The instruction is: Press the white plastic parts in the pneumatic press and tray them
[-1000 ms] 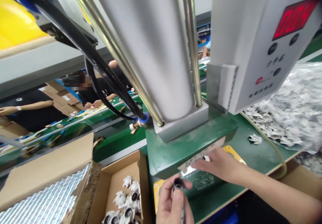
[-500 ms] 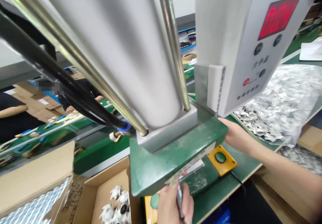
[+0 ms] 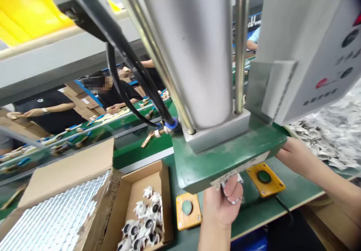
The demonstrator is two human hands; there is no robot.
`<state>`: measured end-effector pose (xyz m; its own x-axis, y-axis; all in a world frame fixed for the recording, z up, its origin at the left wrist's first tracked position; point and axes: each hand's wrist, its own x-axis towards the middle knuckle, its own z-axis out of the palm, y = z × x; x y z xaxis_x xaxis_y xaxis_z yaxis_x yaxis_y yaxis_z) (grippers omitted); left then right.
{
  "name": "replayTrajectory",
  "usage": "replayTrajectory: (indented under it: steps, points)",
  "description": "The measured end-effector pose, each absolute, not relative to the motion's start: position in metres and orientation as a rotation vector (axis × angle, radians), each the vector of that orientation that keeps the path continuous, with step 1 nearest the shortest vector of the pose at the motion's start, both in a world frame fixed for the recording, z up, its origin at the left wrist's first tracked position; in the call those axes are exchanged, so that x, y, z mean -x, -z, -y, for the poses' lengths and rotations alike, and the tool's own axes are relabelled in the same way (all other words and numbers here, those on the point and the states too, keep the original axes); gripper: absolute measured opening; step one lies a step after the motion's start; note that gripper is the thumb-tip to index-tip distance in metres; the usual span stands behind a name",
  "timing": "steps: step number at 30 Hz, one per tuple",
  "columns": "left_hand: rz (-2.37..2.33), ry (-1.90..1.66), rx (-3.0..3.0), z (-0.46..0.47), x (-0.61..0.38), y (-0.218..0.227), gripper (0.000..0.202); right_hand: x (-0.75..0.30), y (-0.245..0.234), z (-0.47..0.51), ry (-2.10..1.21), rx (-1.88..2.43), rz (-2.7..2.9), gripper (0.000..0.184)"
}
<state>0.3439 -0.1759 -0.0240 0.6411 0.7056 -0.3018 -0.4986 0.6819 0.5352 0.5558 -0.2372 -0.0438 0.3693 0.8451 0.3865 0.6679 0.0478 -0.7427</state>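
Note:
My left hand (image 3: 222, 202) is under the front edge of the green press head (image 3: 225, 158), its fingers curled. Bits of silver metal show between them, seemingly a slim metal rod (image 3: 234, 201) that is mostly covered. My right hand (image 3: 290, 154) reaches behind the right side of the press head, which hides its fingers. Above stands the press's grey cylinder (image 3: 194, 55) between brass-coloured rods. Two yellow button boxes with green buttons flank the press: the left one (image 3: 182, 221) beside my left hand, the right one (image 3: 275, 186) below my right forearm.
A cardboard box (image 3: 166, 206) holds white finned parts (image 3: 148, 222). Left of it, another open box (image 3: 115, 175) contains rows of silver rods (image 3: 59, 209). A control box (image 3: 318, 66) hangs at right, near bagged pale parts (image 3: 329, 134). People work beyond the conveyor (image 3: 132, 149).
The view has swung left, showing more of the boxes and the people. My left hand has moved further beneath the press head, and its rod is less visible. My right hand remains behind the head.

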Motion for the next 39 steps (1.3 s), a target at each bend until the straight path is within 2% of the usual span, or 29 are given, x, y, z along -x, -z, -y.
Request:
replayTrajectory:
  steps: [5,7,11,14,20,24,31,36,39]
  points:
    - [-0.696,-0.8,-0.498,0.19,-0.335,0.021,0.018,-0.513,0.028,0.258,-0.64,1.557,1.328,0.025]
    - [-0.774,-0.784,-0.553,0.2,-0.33,0.025,0.027,-0.495,0.031,0.255,-0.678,1.516,1.418,0.021]
    - [-0.794,-0.646,-0.665,0.215,-0.321,0.04,0.042,-0.463,0.038,0.24,-0.521,1.582,1.505,0.021]
    - [-0.811,-0.72,-0.67,0.214,-0.313,0.046,0.04,-0.451,0.037,0.235,-0.439,1.64,1.63,0.025]
    - [-0.926,-0.71,-0.787,0.204,-0.304,0.051,0.041,-0.455,0.036,0.227,-0.522,1.77,1.758,0.026]
    - [-0.972,-0.766,-0.786,0.203,-0.301,0.055,0.044,-0.462,0.045,0.213,-0.306,1.826,1.735,0.024]
    - [-0.986,-0.915,-0.764,0.199,-0.283,0.051,0.045,-0.457,0.038,0.206,0.023,1.769,1.981,0.035]
    - [-1.035,-1.015,-0.664,0.195,-0.275,0.052,0.044,-0.459,0.039,0.205,-0.039,1.636,1.927,0.04]
    - [-1.028,-1.037,-0.653,0.193,-0.272,0.054,0.046,-0.464,0.045,0.199,-0.108,1.607,1.867,0.033]
